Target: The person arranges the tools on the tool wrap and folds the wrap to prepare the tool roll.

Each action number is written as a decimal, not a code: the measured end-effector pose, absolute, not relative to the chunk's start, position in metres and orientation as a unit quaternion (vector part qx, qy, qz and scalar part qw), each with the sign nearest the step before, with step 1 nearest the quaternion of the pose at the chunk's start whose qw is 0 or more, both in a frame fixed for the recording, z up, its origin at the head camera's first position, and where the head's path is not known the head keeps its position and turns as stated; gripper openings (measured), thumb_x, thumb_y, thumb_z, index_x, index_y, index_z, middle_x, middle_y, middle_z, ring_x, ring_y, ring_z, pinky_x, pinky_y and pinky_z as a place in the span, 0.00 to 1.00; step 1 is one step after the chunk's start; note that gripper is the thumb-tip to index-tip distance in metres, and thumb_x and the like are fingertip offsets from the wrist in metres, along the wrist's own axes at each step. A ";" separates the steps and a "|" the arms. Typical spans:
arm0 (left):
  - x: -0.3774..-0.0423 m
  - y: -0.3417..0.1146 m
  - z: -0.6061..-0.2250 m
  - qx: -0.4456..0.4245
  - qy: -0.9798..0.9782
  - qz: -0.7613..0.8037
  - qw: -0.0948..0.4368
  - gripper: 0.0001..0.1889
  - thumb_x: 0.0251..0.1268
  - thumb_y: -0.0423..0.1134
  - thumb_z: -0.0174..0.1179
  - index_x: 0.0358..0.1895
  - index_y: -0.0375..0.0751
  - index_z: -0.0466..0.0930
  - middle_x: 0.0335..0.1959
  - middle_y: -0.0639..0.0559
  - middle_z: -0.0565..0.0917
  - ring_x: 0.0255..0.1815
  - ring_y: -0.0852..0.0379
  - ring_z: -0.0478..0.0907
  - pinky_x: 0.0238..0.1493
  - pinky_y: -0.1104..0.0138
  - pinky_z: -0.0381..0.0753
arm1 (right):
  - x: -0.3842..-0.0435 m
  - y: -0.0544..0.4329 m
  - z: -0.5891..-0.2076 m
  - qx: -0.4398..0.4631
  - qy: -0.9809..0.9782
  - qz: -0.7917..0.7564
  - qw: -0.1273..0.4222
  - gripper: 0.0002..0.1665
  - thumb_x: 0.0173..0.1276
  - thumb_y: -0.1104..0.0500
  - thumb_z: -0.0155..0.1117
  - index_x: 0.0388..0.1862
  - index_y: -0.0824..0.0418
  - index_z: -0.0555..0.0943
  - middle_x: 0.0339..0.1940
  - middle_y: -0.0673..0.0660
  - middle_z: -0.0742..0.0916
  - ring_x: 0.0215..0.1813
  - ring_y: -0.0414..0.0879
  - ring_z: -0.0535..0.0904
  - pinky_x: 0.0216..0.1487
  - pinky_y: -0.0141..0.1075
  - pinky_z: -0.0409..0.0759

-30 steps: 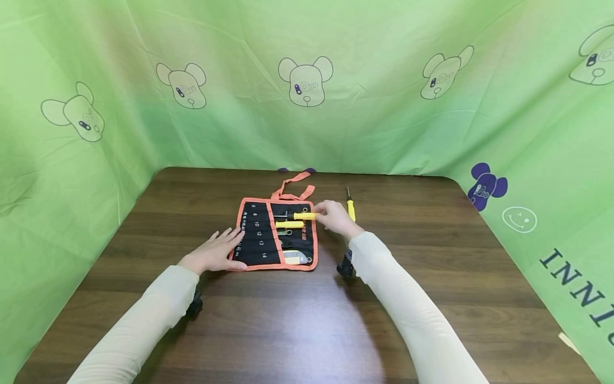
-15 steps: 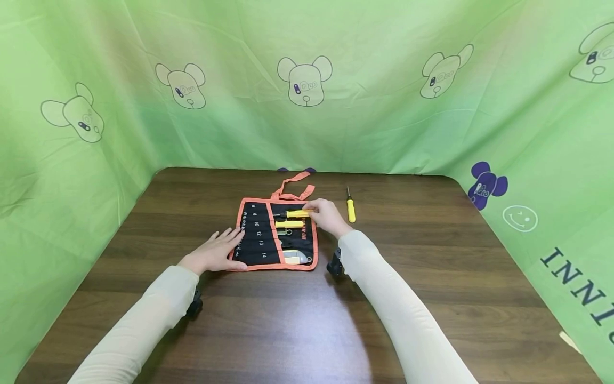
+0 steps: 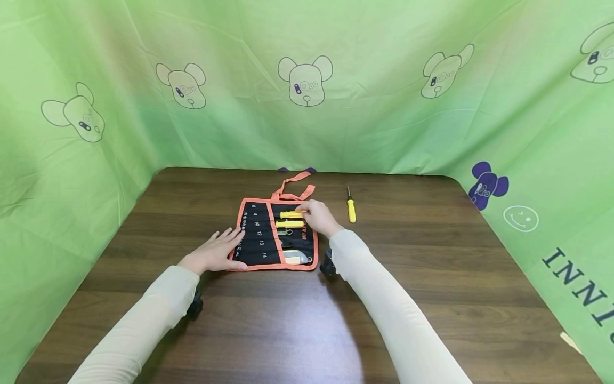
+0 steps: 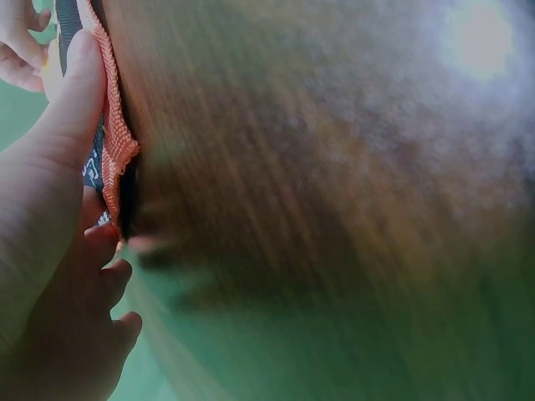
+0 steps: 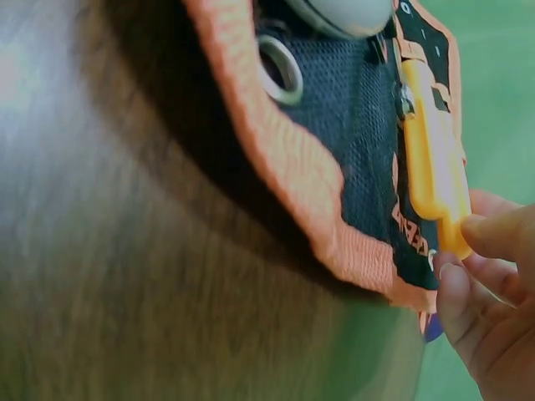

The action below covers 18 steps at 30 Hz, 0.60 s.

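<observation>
A black tool roll [image 3: 254, 250] with orange edging lies unfolded on the table. My left hand [image 3: 213, 253] rests on its left edge, fingers spread and thumb along the near corner. At the upper right of the roll, my right hand [image 3: 318, 217] pinches the end of a yellow-handled screwdriver [image 3: 287, 215] between thumb and fingers. Its shaft is hidden inside the top pocket. Just below it, a second yellow handle [image 3: 290, 224] sits in its own pocket. In the right wrist view the held handle [image 5: 456, 238] lies alongside that one.
Another yellow screwdriver [image 3: 352, 210] lies on the table right of the roll. Lower pockets hold a small ring-ended tool [image 3: 286, 232] and a grey utility knife [image 3: 296, 257]. Orange ties [image 3: 288, 186] stretch out behind the roll. Green printed cloth [image 3: 307, 133] hangs behind the table.
My right hand has moved left, sliding the screwdriver into the top pocket until its shaft went out of sight. The left hand has stayed on the roll.
</observation>
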State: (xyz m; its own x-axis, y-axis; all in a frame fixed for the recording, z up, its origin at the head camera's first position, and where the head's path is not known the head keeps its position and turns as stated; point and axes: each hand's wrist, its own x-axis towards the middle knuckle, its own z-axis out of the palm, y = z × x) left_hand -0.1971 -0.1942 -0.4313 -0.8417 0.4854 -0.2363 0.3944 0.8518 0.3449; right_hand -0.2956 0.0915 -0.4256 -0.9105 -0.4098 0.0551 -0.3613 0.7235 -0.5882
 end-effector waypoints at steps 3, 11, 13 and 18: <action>-0.197 -0.194 -0.432 0.233 0.949 0.144 0.158 0.51 0.54 0.65 0.57 0.71 0.32 0.49 0.71 0.36 0.49 0.70 0.38 0.43 0.65 0.44 0.40 | -0.296 0.089 -0.426 -0.214 0.929 -0.301 0.039 0.16 0.66 0.72 0.50 0.46 0.65 0.82 0.46 0.62 0.81 0.43 0.50 0.75 0.38 0.38 0.74; -0.196 -0.193 -0.431 0.229 0.949 0.147 0.161 0.51 0.53 0.65 0.57 0.71 0.33 0.49 0.71 0.36 0.49 0.71 0.38 0.42 0.65 0.45 0.40 | -0.297 0.086 -0.427 -0.189 0.930 -0.306 0.068 0.15 0.68 0.72 0.49 0.45 0.65 0.82 0.47 0.61 0.81 0.42 0.49 0.75 0.41 0.37 0.75; -0.196 -0.193 -0.431 0.229 0.949 0.148 0.161 0.51 0.53 0.65 0.57 0.71 0.34 0.49 0.71 0.36 0.49 0.71 0.38 0.42 0.65 0.45 0.39 | -0.297 0.085 -0.426 -0.185 0.931 -0.305 0.075 0.15 0.67 0.72 0.48 0.45 0.65 0.82 0.46 0.60 0.82 0.41 0.48 0.76 0.40 0.37 0.75; -0.196 -0.193 -0.431 0.228 0.949 0.143 0.164 0.51 0.53 0.65 0.57 0.71 0.34 0.48 0.71 0.37 0.49 0.71 0.38 0.42 0.65 0.45 0.39 | -0.297 0.083 -0.424 -0.177 0.935 -0.292 0.092 0.16 0.67 0.72 0.47 0.45 0.66 0.82 0.46 0.60 0.82 0.41 0.48 0.76 0.40 0.36 0.75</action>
